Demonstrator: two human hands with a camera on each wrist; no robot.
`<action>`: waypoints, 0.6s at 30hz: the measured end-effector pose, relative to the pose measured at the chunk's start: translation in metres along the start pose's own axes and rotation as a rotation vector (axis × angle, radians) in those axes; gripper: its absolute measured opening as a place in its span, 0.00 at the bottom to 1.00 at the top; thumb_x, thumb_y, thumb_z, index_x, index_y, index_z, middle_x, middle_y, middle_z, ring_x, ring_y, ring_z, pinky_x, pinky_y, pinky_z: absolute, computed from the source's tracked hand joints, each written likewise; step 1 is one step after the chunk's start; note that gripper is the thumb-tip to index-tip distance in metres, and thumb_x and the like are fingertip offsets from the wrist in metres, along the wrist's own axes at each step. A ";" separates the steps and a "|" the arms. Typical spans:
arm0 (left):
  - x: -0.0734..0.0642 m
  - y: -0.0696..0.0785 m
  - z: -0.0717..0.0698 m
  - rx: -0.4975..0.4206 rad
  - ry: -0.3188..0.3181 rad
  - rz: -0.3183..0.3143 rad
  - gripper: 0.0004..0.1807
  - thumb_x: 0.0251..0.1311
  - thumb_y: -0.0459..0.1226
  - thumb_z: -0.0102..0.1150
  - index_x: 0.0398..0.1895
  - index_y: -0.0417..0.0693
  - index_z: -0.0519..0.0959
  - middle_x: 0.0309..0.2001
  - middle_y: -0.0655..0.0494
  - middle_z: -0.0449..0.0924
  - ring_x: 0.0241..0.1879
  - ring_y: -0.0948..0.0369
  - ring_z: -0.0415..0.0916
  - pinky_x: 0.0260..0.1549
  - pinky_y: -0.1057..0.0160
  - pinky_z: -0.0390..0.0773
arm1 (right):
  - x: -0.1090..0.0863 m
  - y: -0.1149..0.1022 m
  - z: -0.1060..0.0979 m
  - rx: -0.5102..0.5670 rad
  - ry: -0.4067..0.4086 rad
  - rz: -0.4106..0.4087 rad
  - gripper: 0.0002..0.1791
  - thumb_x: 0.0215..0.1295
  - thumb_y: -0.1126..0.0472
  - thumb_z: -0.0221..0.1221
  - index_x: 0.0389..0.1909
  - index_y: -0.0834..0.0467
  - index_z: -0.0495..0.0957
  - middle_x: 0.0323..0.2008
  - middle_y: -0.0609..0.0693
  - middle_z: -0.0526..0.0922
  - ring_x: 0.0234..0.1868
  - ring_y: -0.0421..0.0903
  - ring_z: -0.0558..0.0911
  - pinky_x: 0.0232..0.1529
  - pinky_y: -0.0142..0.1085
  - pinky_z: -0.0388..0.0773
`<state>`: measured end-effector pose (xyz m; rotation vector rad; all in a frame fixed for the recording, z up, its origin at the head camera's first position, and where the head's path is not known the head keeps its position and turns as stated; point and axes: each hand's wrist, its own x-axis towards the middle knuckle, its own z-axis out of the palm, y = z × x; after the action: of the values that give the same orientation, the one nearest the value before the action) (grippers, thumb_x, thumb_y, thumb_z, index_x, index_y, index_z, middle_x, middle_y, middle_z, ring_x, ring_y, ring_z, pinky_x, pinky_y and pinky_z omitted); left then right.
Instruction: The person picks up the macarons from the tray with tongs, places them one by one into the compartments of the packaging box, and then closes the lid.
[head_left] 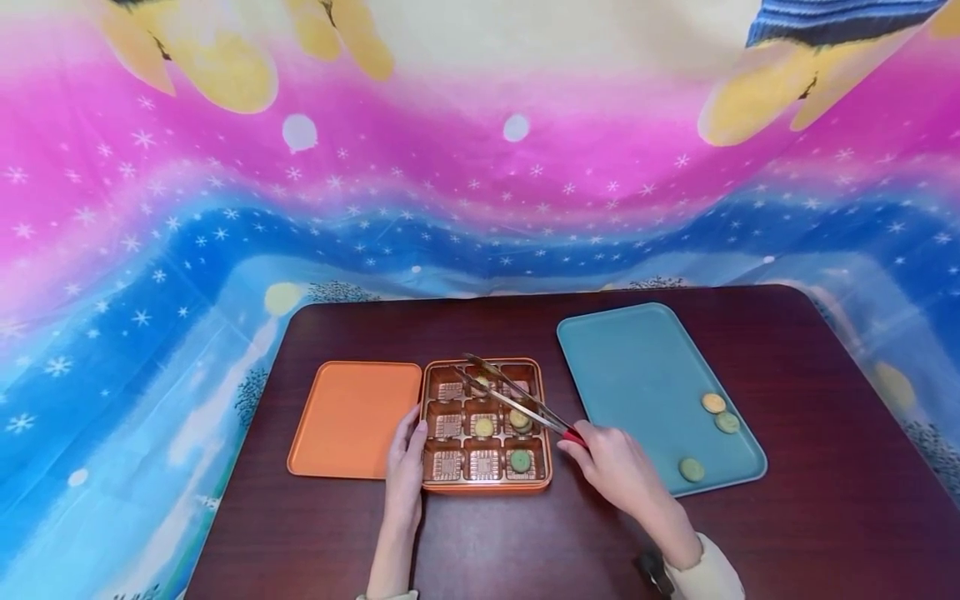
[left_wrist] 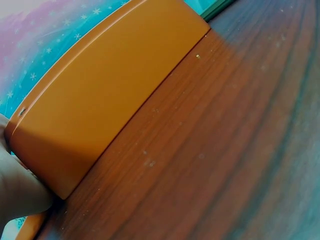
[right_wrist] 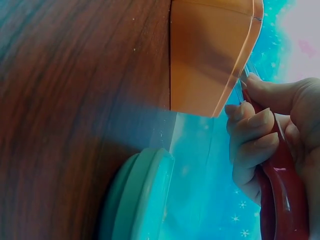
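An orange box [head_left: 487,490] with a brown compartment insert stands mid-table. My right hand [head_left: 618,462] grips tongs [head_left: 551,422] by their red handle [right_wrist: 282,192]. The metal arms reach over the box, tips apart above the back row. Partly behind the tongs, a yellow cookie [head_left: 482,382] lies in the back middle compartment. Another yellow cookie [head_left: 484,427] is in the centre one. Yellowish cookies [head_left: 519,419] overlap in the middle right compartment, and a green cookie [head_left: 521,461] lies front right. My left hand [head_left: 407,462] rests against the box's left side, fingers fairly straight.
An orange lid [head_left: 356,421] lies left of the box, close to my left hand. To the right is a teal tray [head_left: 630,367], bearing a yellow-orange cookie [head_left: 713,403] and two green cookies [head_left: 692,470]. A patterned cloth [head_left: 480,192] hangs behind the dark wooden table [head_left: 487,550].
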<state>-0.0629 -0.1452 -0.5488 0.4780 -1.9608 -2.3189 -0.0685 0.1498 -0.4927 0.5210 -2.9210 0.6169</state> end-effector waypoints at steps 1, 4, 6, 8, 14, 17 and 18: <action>0.000 0.000 0.000 -0.003 0.002 -0.003 0.28 0.81 0.42 0.48 0.78 0.40 0.63 0.72 0.39 0.66 0.69 0.50 0.65 0.57 0.70 0.69 | 0.000 0.000 0.000 0.004 0.003 -0.001 0.18 0.62 0.56 0.73 0.25 0.53 0.72 0.15 0.41 0.62 0.18 0.41 0.64 0.20 0.35 0.64; -0.001 0.001 0.001 -0.013 0.002 -0.004 0.28 0.81 0.42 0.48 0.78 0.40 0.63 0.72 0.40 0.67 0.67 0.51 0.67 0.56 0.70 0.71 | 0.000 0.002 -0.002 0.016 0.011 -0.006 0.16 0.62 0.56 0.74 0.27 0.54 0.74 0.16 0.42 0.64 0.18 0.41 0.65 0.21 0.35 0.65; -0.002 0.002 0.001 -0.012 0.003 0.000 0.28 0.81 0.42 0.48 0.78 0.40 0.63 0.72 0.40 0.67 0.66 0.51 0.68 0.55 0.69 0.71 | 0.000 0.005 -0.005 0.033 0.022 -0.003 0.15 0.63 0.57 0.73 0.29 0.55 0.75 0.17 0.42 0.66 0.19 0.41 0.65 0.21 0.35 0.65; -0.002 0.002 0.001 -0.012 0.002 0.003 0.28 0.81 0.42 0.47 0.78 0.40 0.63 0.71 0.40 0.68 0.65 0.51 0.68 0.55 0.69 0.72 | -0.002 0.008 -0.009 0.049 0.038 0.005 0.14 0.63 0.58 0.73 0.30 0.56 0.75 0.18 0.42 0.66 0.19 0.40 0.65 0.21 0.35 0.65; -0.003 0.002 0.001 -0.008 0.006 0.008 0.28 0.81 0.42 0.48 0.78 0.39 0.63 0.71 0.38 0.68 0.65 0.50 0.68 0.55 0.69 0.71 | -0.008 0.027 -0.022 0.071 0.133 -0.023 0.17 0.61 0.61 0.74 0.28 0.55 0.72 0.17 0.40 0.60 0.17 0.37 0.60 0.19 0.32 0.60; -0.002 0.002 0.001 0.005 0.003 0.011 0.29 0.81 0.44 0.48 0.78 0.39 0.63 0.72 0.39 0.66 0.68 0.50 0.66 0.57 0.70 0.70 | -0.011 0.037 -0.024 0.063 0.191 -0.057 0.19 0.60 0.63 0.74 0.25 0.52 0.70 0.18 0.38 0.57 0.17 0.36 0.58 0.19 0.32 0.58; -0.002 0.001 0.000 0.006 0.003 0.010 0.29 0.81 0.44 0.48 0.78 0.40 0.63 0.73 0.40 0.66 0.68 0.50 0.66 0.57 0.70 0.70 | -0.012 0.040 -0.025 0.058 0.208 -0.065 0.20 0.59 0.63 0.74 0.24 0.52 0.69 0.18 0.38 0.56 0.17 0.35 0.57 0.19 0.31 0.57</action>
<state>-0.0614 -0.1447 -0.5470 0.4703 -1.9648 -2.3053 -0.0703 0.1978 -0.4869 0.5215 -2.6877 0.7042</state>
